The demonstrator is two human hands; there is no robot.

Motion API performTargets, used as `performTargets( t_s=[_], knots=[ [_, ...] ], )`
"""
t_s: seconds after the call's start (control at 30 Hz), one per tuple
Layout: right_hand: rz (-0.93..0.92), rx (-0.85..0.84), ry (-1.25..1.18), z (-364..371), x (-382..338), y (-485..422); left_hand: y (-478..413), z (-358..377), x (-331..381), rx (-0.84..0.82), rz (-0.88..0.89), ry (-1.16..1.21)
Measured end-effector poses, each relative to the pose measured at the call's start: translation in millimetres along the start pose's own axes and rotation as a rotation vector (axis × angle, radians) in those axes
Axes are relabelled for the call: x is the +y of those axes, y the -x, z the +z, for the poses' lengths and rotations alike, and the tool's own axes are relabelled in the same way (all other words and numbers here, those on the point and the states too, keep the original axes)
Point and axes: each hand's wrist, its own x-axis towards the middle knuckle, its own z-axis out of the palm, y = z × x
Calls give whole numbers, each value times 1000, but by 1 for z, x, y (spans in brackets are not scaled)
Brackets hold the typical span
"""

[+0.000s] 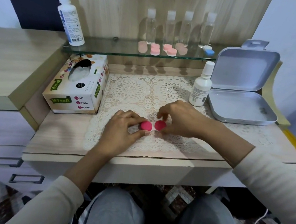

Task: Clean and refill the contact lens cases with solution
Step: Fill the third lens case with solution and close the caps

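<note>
A contact lens case with two bright pink caps (153,125) lies on the lace doily (133,90) at the middle of the desk. My left hand (121,129) pinches the left cap (146,125) between thumb and fingers. My right hand (179,119) grips the right cap (160,125), which is tilted up. A small white solution bottle (201,85) stands to the right on the desk. A large white solution bottle (69,18) stands at the left end of the glass shelf (114,49).
Several pale pink lens cases (155,49) and a blue-and-white one (208,50) lie on the shelf before several clear bottles (169,28). A tissue box (79,83) sits left of the doily. An open grey tin (242,99) sits at the right.
</note>
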Motion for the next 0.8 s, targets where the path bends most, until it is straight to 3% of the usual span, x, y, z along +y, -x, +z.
performTargets(
  t_s=[0.13,0.37,0.57,0.8],
  knots=[
    [-59,-17,-32,2,-2,-1,0,0,0,4,3,-1],
    [68,20,130,11,-2,-4,1,-1,1,-2,8,-5],
    [-37,-12,-45,4,2,0,1,-1,1,-1,9,-1],
    [-74,33,-59,10,5,0,0,-1,2,4,-1,-1]
  ],
)
